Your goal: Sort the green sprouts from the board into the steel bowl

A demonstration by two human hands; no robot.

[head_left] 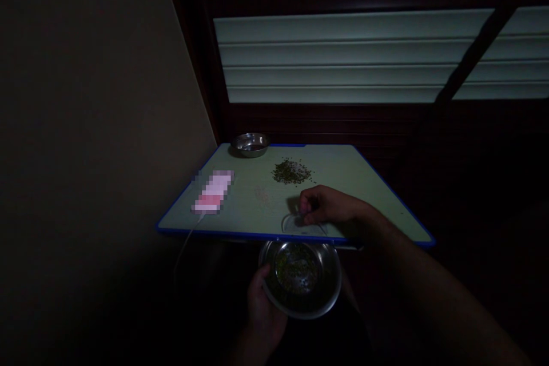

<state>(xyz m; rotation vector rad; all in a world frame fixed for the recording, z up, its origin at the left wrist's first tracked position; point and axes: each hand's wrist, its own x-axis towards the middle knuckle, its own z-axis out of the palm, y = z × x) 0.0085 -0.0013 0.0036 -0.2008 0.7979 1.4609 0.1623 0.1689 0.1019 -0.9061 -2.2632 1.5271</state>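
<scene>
Dark wood panelling and pale slats [343, 57] back this dim corner, and out front stands a small green-topped table [351, 168] edged in blue. Centre stage, a loose pile of small, dark, seed-like grains [291, 171], with a faint pale scatter [262, 195] nearer the front. Down below the front edge, the left hand [266, 311] has the large steel bowl [337, 283] by its side, thumb over the rim, greenish bits [295, 269] inside. Up top, the right hand [319, 206] curls its fingers close together over a clear, shallow piece [295, 226]; whether they pinch anything, I can't tell. Far left corner: a small steel bowl [251, 146]; nearer, a phone [214, 191] on its white cable [184, 246]. Progress? Looks partway to me: plenty in the big bowl, a fair heap on the tabletop left to handle.
</scene>
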